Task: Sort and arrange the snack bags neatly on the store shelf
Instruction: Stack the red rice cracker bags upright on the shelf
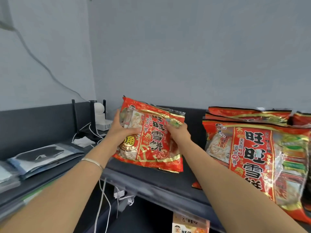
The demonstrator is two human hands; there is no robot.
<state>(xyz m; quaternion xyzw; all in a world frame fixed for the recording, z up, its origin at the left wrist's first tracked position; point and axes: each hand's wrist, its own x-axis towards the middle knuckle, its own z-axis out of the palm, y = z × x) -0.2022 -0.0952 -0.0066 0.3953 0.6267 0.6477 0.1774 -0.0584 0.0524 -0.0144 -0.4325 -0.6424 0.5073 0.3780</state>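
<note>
- Item held: red-and-gold plastic snack bag [151, 137] with black Chinese lettering and a clear window showing pale rice crackers. It stands nearly upright, leaning back, over the left part of the dark grey shelf board [168, 180]. Its lower edge is at the board; contact cannot be told.
- Left hand [121, 128]: clasps the bag's left side, thumb raised along the edge, fingers laid across the printed front over the clear window.
- Right hand [179, 133]: closed round the bag's upper right corner, where the foil is crumpled under the fingers.
- Thin silver bangle [93, 163]: on the left wrist.
- Stack of larger red-and-gold snack bags [252, 157]: on the right part of the board, apart from the held bag. The front bag leans face-out, with more lying behind it toward the back of the board.
- White round-headed device on a white box [101, 115]: off the board's left end, by two black upright posts.
- White cables [102, 199]: hanging below the board's left front edge.
- Flat clear-sleeved papers [43, 155]: left of the board, on a neighbouring dark surface.
- Printed label card [190, 222]: below the board's front edge.
</note>
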